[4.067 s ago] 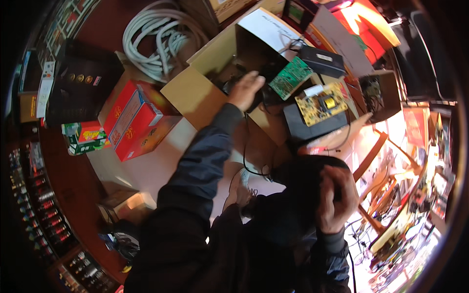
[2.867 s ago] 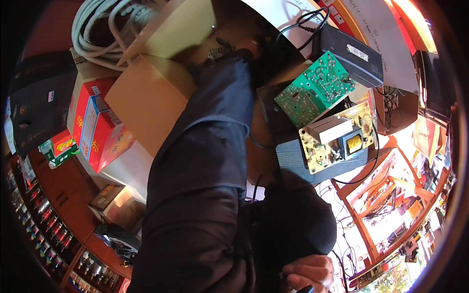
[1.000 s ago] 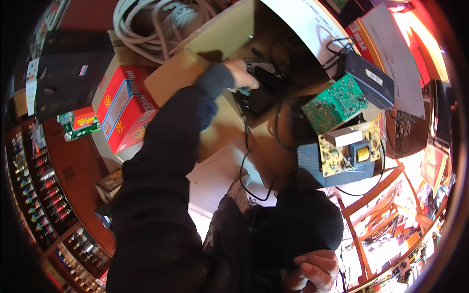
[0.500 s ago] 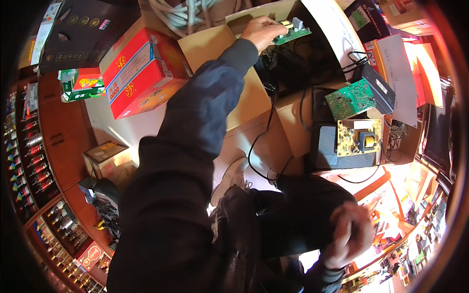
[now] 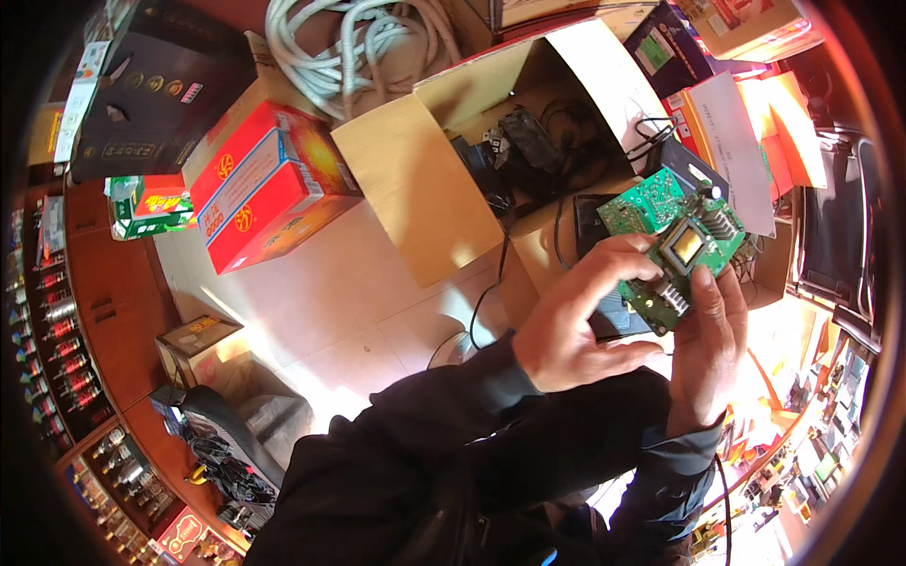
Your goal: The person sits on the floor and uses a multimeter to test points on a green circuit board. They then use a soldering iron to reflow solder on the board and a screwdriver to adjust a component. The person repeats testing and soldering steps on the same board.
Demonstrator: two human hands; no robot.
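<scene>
A green circuit board (image 5: 724, 247) with a yellow-cored transformer and finned metal heat sinks is tilted up in front of me at the right. My right hand (image 5: 710, 349) grips its near edge, thumb on the component side. At the board's left edge is my left hand (image 5: 580, 321), fingertips touching the board and thumb stretched out apart from them. Behind the held board lies a second green board (image 5: 642, 200), partly covered. An open cardboard box (image 5: 415, 189) beyond my hands contains black cables and a dark adapter-like block (image 5: 528, 137).
A red carton (image 5: 269, 184) stands on the floor at the left, beside a large black box (image 5: 160, 90). Coiled white hose (image 5: 354, 42) lies at the back. Black cable (image 5: 505, 274) trails from the open box. Bottle-filled shelves (image 5: 61, 321) line the far left.
My left hand has come back from over the box with the circuit board. My right hand has risen and taken hold of it. My view has shifted, showing more of the box's inside.
</scene>
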